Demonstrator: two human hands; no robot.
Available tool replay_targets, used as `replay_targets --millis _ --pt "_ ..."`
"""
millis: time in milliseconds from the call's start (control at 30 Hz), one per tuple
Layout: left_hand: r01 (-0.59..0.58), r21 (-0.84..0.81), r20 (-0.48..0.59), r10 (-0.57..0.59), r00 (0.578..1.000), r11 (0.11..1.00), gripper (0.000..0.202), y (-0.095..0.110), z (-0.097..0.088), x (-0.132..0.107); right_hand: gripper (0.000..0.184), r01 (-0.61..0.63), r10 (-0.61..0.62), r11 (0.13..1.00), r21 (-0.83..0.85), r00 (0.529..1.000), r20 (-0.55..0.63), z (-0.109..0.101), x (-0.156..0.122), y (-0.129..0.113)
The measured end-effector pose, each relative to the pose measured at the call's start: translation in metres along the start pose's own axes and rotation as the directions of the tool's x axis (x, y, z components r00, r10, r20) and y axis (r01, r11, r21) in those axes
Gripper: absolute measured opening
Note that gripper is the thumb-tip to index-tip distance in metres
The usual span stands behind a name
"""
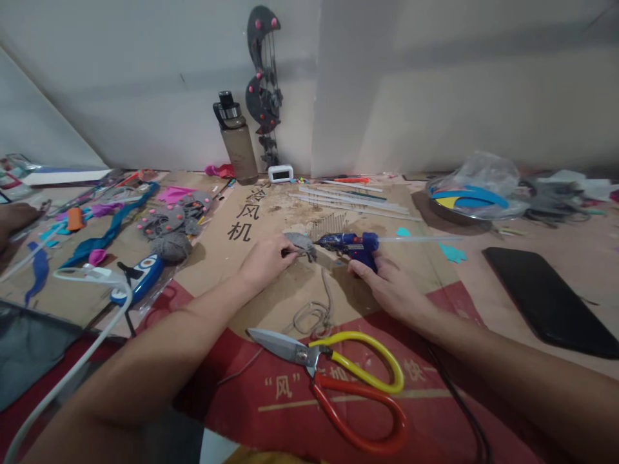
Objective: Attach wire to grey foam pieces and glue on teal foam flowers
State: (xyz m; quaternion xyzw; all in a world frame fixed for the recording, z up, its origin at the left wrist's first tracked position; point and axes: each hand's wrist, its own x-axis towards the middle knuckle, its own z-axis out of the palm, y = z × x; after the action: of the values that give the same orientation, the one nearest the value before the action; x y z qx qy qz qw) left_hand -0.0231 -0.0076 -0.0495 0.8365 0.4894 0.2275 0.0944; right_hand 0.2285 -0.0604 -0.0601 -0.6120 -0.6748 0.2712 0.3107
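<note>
My right hand point(387, 283) is wrapped round the handle of a blue glue gun point(351, 245), whose nozzle points left at a small grey felt piece point(302, 243). A clear glue stick point(416, 239) sticks out of the gun's back. My left hand point(265, 259) is closed on the grey felt piece and holds it down on the cardboard sheet point(271, 212). A loose grey cord point(316, 312) trails from the piece toward me. Large scissors point(338, 370) with one yellow and one red handle lie shut just in front of my arms.
A brown water bottle point(238, 138), a dark felt hanging point(264, 84) and a small white clock point(281, 173) stand at the wall. Felt scraps and tools litter the left point(120, 225). A metal dish point(471, 203) with coloured shapes and a black tablet point(546, 299) lie right. Another person's hand point(14, 219) shows far left.
</note>
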Motion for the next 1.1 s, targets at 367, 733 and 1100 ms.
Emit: replay_targets --millis 367,733,1100 --pt "-0.032 0.026 -0.005 0.033 0.999 0.999 0.009 -0.0004 0.0002 -0.0013 0.04 0.034 -0.034 0.998 -0.05 0.999 0.006 0.0011 -0.0018 0.0077" --pt "-0.021 -0.001 -0.009 0.021 1.0 1.0 0.01 0.0005 -0.0003 -0.0015 0.036 0.116 -0.115 0.992 -0.059 0.993 0.017 -0.0006 -0.0023 -0.0001" --pt "-0.021 0.023 0.004 0.021 1.0 1.0 0.01 -0.0015 0.0023 -0.001 0.036 0.093 -0.091 0.993 -0.073 0.995 0.036 0.0026 0.0003 0.003"
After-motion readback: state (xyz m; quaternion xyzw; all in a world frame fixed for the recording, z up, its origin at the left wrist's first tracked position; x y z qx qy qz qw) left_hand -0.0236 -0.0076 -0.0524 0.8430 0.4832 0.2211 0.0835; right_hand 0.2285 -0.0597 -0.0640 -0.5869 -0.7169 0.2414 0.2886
